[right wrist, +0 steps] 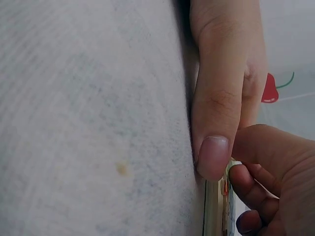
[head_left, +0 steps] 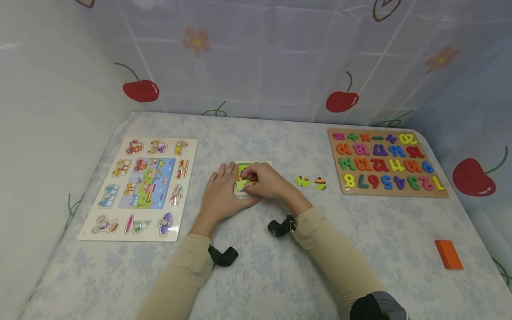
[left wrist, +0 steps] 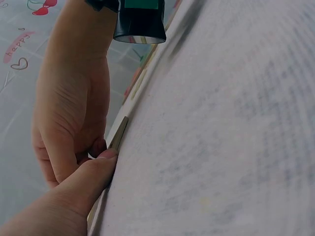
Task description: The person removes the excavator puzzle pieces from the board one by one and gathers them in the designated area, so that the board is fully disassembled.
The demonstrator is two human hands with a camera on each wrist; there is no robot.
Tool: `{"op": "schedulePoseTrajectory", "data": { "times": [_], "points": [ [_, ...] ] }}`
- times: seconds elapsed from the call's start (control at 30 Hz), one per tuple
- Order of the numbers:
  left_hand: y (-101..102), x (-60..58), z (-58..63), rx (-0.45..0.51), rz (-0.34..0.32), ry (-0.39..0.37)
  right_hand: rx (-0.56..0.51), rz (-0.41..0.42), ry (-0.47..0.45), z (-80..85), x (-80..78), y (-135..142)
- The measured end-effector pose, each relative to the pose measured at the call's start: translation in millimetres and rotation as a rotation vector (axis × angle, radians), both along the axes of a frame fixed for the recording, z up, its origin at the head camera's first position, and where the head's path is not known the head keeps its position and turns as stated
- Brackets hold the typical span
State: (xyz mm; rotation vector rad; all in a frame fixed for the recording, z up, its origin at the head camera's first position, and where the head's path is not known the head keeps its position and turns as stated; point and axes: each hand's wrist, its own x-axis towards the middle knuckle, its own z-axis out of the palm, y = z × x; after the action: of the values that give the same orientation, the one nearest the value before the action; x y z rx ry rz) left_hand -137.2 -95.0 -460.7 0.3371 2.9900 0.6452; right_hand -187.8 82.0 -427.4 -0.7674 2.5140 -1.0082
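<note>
A small jigsaw board with a yellow and green picture lies mid-table, its edge visible in the right wrist view. My left hand lies along its left side, fingers straight and thumb stretched along the near edge. From the right, my right hand reaches over the board with curled fingers and pinches a light green jigsaw piece above the picture. Fingers cover much of the board. Two loose jigsaw pieces, one green and one green and brown, lie to the right.
On the left lies a vehicle peg puzzle board. A wooden number board with colourful numerals and signs is at the back right. An orange block rests near the right edge. Patterned curtains border the back and sides.
</note>
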Motion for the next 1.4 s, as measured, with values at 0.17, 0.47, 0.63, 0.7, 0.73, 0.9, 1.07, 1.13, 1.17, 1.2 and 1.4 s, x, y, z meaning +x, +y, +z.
{"op": "schedulePoseTrajectory", "data": {
  "times": [0.17,0.47,0.63,0.7,0.73,0.9,1.07,1.13,1.17,1.2,1.4],
  "points": [
    [0.4,0.2,0.2,0.012,0.002,0.002,-0.002,0.002,-0.007,0.5,0.6,0.7],
    [0.1,1.1,-1.1,0.018,0.012,0.006,0.066,0.032,0.068,0.7,1.6,2.1],
    [0.3,1.3,-0.7,0.016,0.015,0.008,-0.001,0.005,0.051,0.6,3.4,0.7],
    [0.5,1.0,-1.0,0.015,0.016,0.008,-0.049,-0.006,0.033,0.4,4.1,0.7],
    [0.6,0.8,-1.2,0.013,0.016,0.008,-0.069,-0.011,0.022,0.3,4.4,0.8],
    [0.6,0.3,-1.9,0.011,0.017,0.008,-0.132,-0.029,-0.028,-0.2,6.3,2.9],
    [0.2,0.4,-1.6,0.02,0.021,0.003,-0.144,-0.083,-0.055,3.5,9.9,12.5],
    [0.1,0.6,-1.7,0.021,0.025,-0.001,-0.15,-0.115,-0.06,6.9,11.4,19.2],
    [0.2,0.7,-2.0,0.022,0.026,-0.004,-0.152,-0.132,-0.061,8.7,11.8,23.1],
    [0.2,0.6,-2.3,0.022,0.027,-0.004,-0.151,-0.155,-0.059,10.1,12.1,27.2],
    [1.1,-0.8,-4.1,0.022,0.03,-0.007,-0.102,-0.306,-0.036,16.1,12.2,56.9]
  ]
}}
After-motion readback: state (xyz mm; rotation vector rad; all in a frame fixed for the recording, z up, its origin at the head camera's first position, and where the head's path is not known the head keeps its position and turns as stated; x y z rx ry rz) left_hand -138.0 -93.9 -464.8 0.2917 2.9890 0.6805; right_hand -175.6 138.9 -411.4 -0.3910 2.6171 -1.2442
